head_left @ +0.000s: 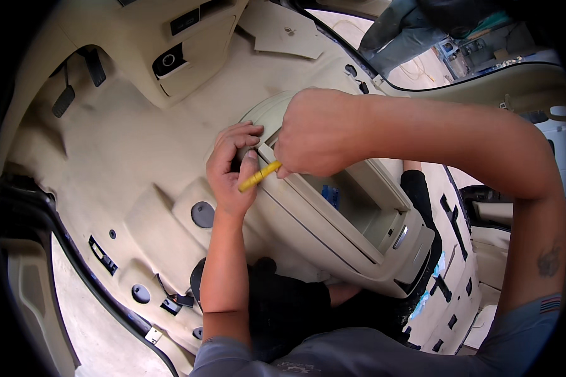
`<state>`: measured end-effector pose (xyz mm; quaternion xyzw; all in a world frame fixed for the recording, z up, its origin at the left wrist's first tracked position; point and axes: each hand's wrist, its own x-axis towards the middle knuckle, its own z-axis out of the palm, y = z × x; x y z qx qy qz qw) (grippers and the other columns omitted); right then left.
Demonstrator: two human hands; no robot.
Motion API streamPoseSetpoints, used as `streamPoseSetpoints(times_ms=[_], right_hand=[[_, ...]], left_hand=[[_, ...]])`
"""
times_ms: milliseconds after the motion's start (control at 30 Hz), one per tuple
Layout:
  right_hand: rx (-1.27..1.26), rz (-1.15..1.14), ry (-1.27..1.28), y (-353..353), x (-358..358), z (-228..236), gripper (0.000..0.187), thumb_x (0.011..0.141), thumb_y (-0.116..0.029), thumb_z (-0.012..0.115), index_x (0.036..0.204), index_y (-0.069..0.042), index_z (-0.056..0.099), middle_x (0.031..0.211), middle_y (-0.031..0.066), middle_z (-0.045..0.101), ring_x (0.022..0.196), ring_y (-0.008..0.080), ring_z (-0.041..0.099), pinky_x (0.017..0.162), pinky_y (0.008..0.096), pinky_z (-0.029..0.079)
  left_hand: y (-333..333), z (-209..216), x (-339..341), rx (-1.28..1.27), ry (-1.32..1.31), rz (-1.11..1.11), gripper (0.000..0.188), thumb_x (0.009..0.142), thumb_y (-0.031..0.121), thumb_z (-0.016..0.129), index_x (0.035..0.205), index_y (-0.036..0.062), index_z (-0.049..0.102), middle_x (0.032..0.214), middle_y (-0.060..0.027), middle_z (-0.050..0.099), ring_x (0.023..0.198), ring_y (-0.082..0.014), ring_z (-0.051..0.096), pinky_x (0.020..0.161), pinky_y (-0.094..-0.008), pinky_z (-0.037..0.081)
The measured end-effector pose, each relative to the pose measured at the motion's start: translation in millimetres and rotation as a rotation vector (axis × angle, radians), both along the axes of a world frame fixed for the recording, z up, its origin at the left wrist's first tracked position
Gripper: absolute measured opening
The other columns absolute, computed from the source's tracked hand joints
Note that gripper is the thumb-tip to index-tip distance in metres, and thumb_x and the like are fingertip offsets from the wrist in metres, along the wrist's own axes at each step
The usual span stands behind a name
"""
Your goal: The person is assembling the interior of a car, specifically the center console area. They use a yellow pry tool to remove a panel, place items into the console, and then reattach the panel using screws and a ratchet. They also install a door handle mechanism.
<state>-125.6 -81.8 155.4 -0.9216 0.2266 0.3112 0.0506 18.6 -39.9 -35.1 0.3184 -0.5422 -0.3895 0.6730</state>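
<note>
Beige carpet (126, 163) lines the car floor around you, with the dashboard (126, 44) and foot pedals (94, 67) beyond your hands to the left. Directly beneath your hands lies the beige console (333, 251), its front end at your fingers and its long open compartment running back from them toward your right; a small blue item (331, 196) sits inside, on the near side of your right hand. Your right hand (314, 135) is closed in a fist around one end of a slim yellow tool (260, 176), whose free end juts out over the heel of your left hand. Your left hand (233, 163) is partly open, fingers curled and thumb near the console's edge; I cannot tell whether it pinches anything or only braces. You seem to be at the step of working the tool at this edge, though any contact is hidden by your right fist. The next move probably calls for a firm left-hand brace, controlled wrist pressure, and fingers kept clear of the tool.
</note>
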Motion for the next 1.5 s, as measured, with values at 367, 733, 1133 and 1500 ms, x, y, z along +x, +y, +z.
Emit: streamPoseSetpoints(times_ms=[367,733,1133,1500], right_hand=[[0.893,-1.613,-0.638,25,-12,-18,0.039,0.109,-0.031,0.053,0.125,0.005,0.056,0.107,0.0143,0.067,0.086,0.0207,0.071,0.077,0.0370,0.063],[0.676,-1.596,-1.031,65,-57,-57,0.049,0.099,-0.047,0.070,0.085,0.000,0.071,0.069,0.0081,0.063,0.065,0.0179,0.058,0.061,0.0336,0.051],[-0.540,-1.517,-1.489,392,-292,-26,0.020,0.099,-0.009,0.065,0.087,0.004,0.056,0.068,0.0152,0.046,0.057,0.0226,0.038,0.055,0.0354,0.040],[-0.983,-1.613,-1.131,542,-311,-153,0.017,0.076,0.005,0.065,0.093,0.003,0.064,0.083,0.0168,0.058,0.080,0.0373,0.058,0.069,0.0454,0.047]], left_hand=[[23,23,0,-0.332,-0.194,0.006,0.078,0.074,0.044,0.085,0.132,-0.0010,0.059,0.123,-0.0211,0.064,0.109,-0.0365,0.061,0.094,-0.0459,0.048],[43,124,-22,0.349,-0.749,-0.172,0.077,0.079,0.008,0.083,0.147,-0.0055,0.050,0.130,-0.0238,0.065,0.122,-0.0346,0.063,0.105,-0.0415,0.049],[32,164,-49,-0.428,-1.752,0.036,0.016,0.087,0.008,0.057,0.078,0.0059,0.069,0.108,-0.0168,0.060,0.099,-0.0396,0.061,0.084,-0.0511,0.050],[9,131,-19,-0.155,-1.628,0.495,0.037,0.088,0.029,0.079,0.088,-0.0045,0.065,0.070,-0.0147,0.062,0.061,-0.0278,0.062,0.059,-0.0414,0.051]])
